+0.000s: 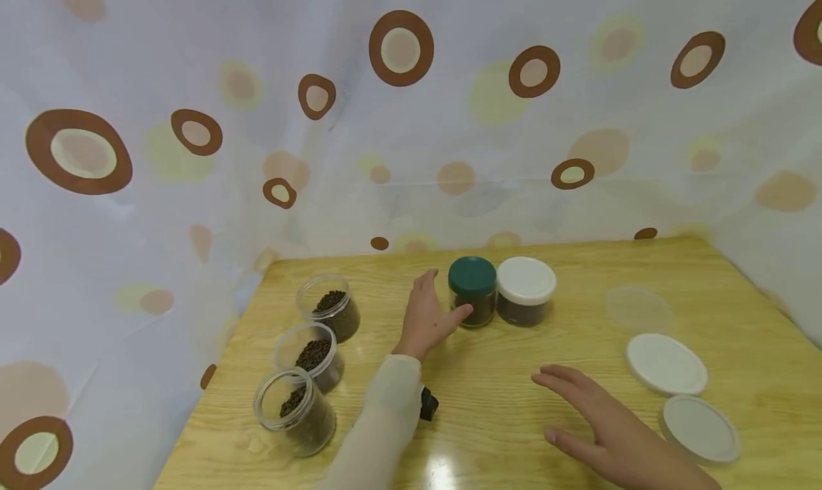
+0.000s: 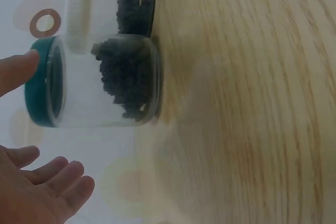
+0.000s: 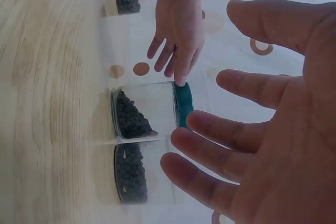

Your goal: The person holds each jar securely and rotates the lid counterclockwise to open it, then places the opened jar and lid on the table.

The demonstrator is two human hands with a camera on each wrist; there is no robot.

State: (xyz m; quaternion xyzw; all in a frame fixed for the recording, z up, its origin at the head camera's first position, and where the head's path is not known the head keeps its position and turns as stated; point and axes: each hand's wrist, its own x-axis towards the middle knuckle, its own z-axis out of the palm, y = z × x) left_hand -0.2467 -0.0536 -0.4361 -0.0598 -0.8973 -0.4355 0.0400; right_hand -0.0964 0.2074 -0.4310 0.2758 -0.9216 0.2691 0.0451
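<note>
A clear jar with a dark green lid [image 1: 472,279], partly filled with dark pellets [image 2: 126,74], stands at the back of the table. My left hand [image 1: 429,317] is just left of it, fingers spread and thumb reaching across its front; in the left wrist view the thumb overlaps the lid's edge. Right beside that jar is a wider jar with a white lid [image 1: 526,279], also holding dark pellets. My right hand [image 1: 606,429] hovers over the front right of the table, palm facing inward, fingers extended and holding nothing.
Three lidless clear jars of pellets, a front one [image 1: 302,422], a middle one [image 1: 315,358] and a rear one [image 1: 330,312], line the left side. Two whitish lids [image 1: 666,364] and a translucent disc [image 1: 638,308] lie on the right. A patterned curtain [image 1: 411,155] closes off the back.
</note>
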